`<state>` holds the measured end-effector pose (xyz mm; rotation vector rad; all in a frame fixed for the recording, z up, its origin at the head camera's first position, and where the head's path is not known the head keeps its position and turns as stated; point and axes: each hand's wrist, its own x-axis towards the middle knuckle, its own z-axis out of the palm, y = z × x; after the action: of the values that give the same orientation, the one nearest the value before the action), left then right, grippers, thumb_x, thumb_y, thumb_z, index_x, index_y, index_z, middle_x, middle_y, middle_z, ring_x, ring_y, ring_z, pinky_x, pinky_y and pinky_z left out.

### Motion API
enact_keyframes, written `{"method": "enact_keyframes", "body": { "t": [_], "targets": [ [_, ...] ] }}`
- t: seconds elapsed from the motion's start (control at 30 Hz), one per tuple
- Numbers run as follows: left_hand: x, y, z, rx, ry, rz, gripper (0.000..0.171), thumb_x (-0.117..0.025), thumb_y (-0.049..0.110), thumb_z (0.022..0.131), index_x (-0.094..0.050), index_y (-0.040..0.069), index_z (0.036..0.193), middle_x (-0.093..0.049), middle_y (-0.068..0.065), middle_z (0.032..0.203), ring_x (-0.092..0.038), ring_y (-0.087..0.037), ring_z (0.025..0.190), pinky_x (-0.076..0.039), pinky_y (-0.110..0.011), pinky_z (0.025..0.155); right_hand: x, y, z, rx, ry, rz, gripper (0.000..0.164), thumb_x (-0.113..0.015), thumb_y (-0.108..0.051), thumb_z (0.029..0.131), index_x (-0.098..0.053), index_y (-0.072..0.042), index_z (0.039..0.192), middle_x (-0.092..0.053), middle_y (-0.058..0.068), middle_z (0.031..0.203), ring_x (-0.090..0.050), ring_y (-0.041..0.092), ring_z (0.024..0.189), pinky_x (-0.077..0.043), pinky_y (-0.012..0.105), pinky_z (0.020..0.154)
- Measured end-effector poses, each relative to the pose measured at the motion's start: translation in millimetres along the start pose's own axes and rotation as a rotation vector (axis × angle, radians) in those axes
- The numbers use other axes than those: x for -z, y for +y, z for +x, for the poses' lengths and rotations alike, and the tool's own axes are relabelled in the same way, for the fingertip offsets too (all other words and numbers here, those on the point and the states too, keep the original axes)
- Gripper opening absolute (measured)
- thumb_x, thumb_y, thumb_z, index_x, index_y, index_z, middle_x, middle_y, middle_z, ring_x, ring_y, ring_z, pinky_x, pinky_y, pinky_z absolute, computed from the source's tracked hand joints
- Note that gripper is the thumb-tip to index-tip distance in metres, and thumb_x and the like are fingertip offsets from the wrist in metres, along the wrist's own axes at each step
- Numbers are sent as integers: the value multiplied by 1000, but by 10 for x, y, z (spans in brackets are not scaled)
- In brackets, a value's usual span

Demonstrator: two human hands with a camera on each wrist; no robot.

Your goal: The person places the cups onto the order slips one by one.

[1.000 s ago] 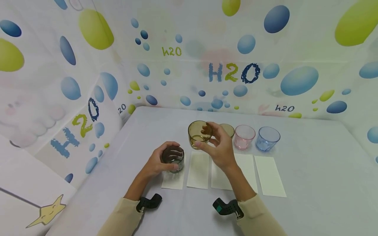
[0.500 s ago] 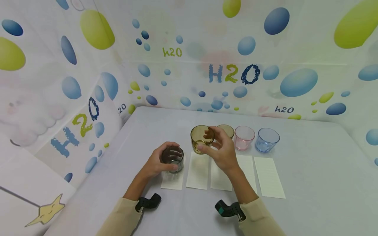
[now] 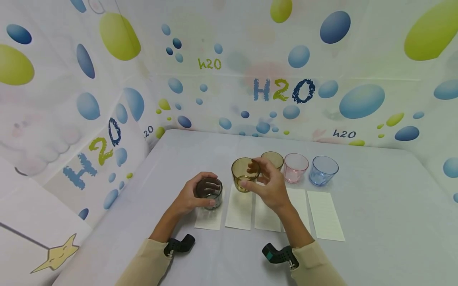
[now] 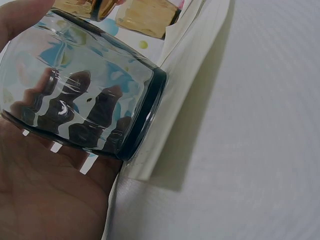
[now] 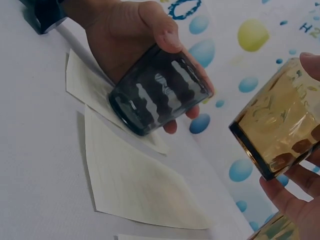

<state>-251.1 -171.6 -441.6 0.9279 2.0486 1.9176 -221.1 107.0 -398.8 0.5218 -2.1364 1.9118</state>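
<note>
My left hand (image 3: 188,196) grips a smoky grey glass tumbler (image 3: 214,191), thumb in front and fingers round the far side. In the left wrist view the tumbler's thick base (image 4: 145,115) is close over the leftmost paper strip (image 3: 207,222). My right hand (image 3: 272,190) holds an amber tumbler (image 3: 240,171) between thumb and fingers, raised near the far end of the second paper strip (image 3: 239,212). The right wrist view shows this amber glass (image 5: 275,117) in the air, apart from the grey one (image 5: 155,95).
Beyond my right hand stand another amber tumbler (image 3: 273,158), a pink tumbler (image 3: 295,171) and a blue tumbler (image 3: 323,174) in a row. Several paper strips lie side by side, the rightmost strip (image 3: 326,216) tilted slightly. A patterned sheet (image 3: 222,95) hangs behind the white-covered table (image 3: 379,206).
My right hand has lowered the amber tumbler toward the second paper strip and shifted it slightly right. My left hand and the grey tumbler have hardly moved.
</note>
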Motion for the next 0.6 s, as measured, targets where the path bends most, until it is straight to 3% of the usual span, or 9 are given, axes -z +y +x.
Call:
{"method": "enact_keyframes", "body": {
  "t": [0.37, 0.6],
  "targets": [
    [16, -24, 12, -20, -11, -9, 65, -80, 2, 80, -49, 0, 137, -58, -26, 131, -62, -32, 120, -51, -47, 104, -7, 102, -23, -48, -52, -4, 64, -85, -9, 80, -55, -3, 136, -62, 27, 125, -62, 34, 116, -55, 40, 93],
    [10, -11, 7, -3, -8, -17, 67, -80, 2, 80, -48, 0, 138, -57, -27, 131, -61, -38, 121, -50, -50, 103, -11, 181, -34, -60, -93, -11, 63, -86, -10, 77, -57, -2, 131, -65, 22, 120, -63, 36, 111, -54, 51, 91]
  ]
}}
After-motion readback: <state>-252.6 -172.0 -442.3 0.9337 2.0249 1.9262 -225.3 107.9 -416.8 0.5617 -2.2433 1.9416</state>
